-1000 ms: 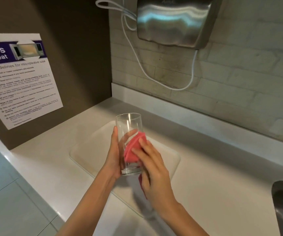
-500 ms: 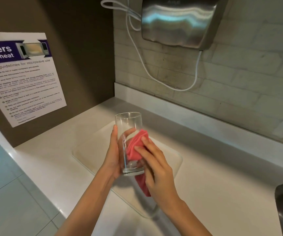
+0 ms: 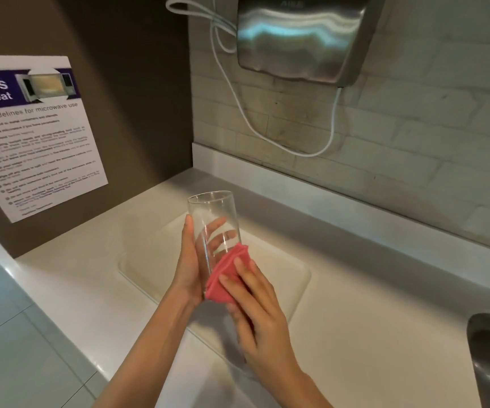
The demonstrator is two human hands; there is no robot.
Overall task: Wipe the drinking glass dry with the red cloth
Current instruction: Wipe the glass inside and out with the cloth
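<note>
Your left hand clamps the drinking glass (fingers wrapped behind it); your right hand presses the red cloth beneath its fingertips against the glass's base.

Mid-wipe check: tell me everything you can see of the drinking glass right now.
The drinking glass is a tall, straight-sided clear tumbler, empty, held above the pale tray, tilted with its open rim up and leaning slightly left. The left hand wraps it from the left, fingers showing through the wall. The right hand presses the red cloth against its lower part, hiding the base.
</note>
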